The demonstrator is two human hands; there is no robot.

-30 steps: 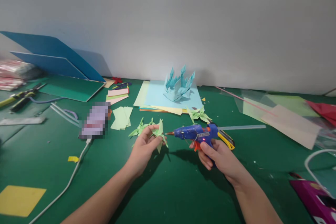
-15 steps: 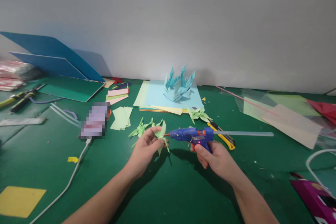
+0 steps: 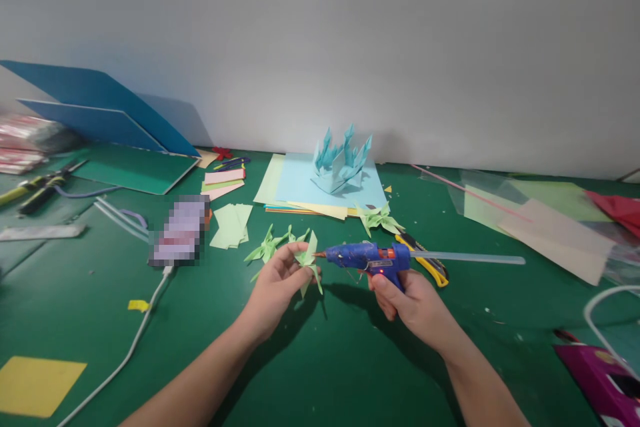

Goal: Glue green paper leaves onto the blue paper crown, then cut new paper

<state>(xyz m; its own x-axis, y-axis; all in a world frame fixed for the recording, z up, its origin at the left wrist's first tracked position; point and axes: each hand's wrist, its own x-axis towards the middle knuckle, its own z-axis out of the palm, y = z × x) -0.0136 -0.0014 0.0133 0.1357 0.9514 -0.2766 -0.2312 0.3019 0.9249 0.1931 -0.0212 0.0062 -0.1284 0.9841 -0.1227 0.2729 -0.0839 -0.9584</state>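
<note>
Between the thumb and fingers of my left hand (image 3: 280,281) is a pale green folded paper flower (image 3: 311,256), its pointed petals sticking out past the fingertips. My right hand (image 3: 407,297) is wrapped around the handle of a blue hot glue gun (image 3: 367,256) with a small lit red light. The gun's nozzle points left and its tip is at the flower; whether it touches cannot be made out. A long clear glue stick (image 3: 470,257) juts from the gun's back. More green paper flowers (image 3: 267,245) lie just behind my left hand, and another flower (image 3: 379,217) sits farther right.
A light blue origami piece (image 3: 340,167) stands on stacked coloured paper (image 3: 300,187). Near the gun lies a yellow utility knife (image 3: 431,265). To the left are a blurred-out phone (image 3: 181,230) with a white cable (image 3: 135,340), green paper pieces (image 3: 233,225) and pliers (image 3: 45,188).
The glue gun has shifted very slightly to the right in my right hand. My left hand and the flower stay nearly in place.
</note>
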